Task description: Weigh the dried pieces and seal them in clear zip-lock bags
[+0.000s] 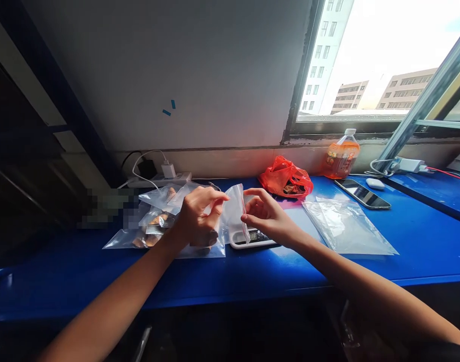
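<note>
A clear zip-lock bag (233,207) with a red line along its mouth is held up between my hands. At its left side, my left hand (202,213) is closed, thumb and forefinger pinched on the film. My right hand (265,215) pinches the bag's red-lined edge, fingers curled. Below them sits a white digital scale (237,244), its display partly covered by my right hand. Left of and behind my left hand lie several clear bags (119,240) with brown pieces inside. What the held bag contains, if anything, I cannot make out.
On the blue table (252,281), a red plastic bag (279,176) holds dark brown pieces. Flat clear bags (351,231) are stacked at right. Behind them are a phone (364,194), a white earphone case (375,184) and a drink bottle (342,156). A power strip (182,178) lies by the wall.
</note>
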Tool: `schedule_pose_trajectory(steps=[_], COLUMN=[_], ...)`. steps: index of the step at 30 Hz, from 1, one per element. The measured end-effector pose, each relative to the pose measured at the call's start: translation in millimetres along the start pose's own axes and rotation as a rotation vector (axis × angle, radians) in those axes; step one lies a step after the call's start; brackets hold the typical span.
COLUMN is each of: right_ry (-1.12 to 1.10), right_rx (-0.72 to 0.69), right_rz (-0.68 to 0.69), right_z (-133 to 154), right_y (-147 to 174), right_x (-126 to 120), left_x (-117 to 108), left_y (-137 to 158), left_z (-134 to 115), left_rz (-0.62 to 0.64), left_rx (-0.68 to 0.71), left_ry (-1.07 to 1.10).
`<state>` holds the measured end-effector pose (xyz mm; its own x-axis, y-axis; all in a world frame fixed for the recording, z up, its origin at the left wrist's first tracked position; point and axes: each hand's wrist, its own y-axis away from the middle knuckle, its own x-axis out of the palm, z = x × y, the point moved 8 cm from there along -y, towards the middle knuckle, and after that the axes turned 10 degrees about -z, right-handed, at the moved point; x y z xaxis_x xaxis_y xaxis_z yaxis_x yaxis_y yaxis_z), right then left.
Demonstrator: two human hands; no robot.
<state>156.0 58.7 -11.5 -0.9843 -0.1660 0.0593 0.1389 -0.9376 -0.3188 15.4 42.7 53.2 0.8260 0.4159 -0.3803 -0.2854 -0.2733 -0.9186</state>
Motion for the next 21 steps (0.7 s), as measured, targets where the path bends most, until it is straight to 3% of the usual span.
schedule_pose_trajectory(steps=[4,8,12,21], right_ry=[-0.070,-0.154,-0.150,0.150], right_rx=[0.024,0.148,0.184,-0.121], right_rz=[0.080,0.205,0.179,0.029], right_z=[2.2,-2.7,-4.2,11.4], right_y=[3.5,5.0,3.0,4.7], right_x=[6.6,13.4,7.7,-5.1], left_x=[-1.8,-1.1,2.1,10.4], left_y=[-0.1,-0.5,-1.2,4.0], left_z=[-6.0,-17.8,-23.4,-36.6], left_rz=[-0.068,-0.110,-0.109,-0.058], left_rx=[0.038,0.122,0.154,0.239], left_ry=[0.076,0.137,0.147,0.162])
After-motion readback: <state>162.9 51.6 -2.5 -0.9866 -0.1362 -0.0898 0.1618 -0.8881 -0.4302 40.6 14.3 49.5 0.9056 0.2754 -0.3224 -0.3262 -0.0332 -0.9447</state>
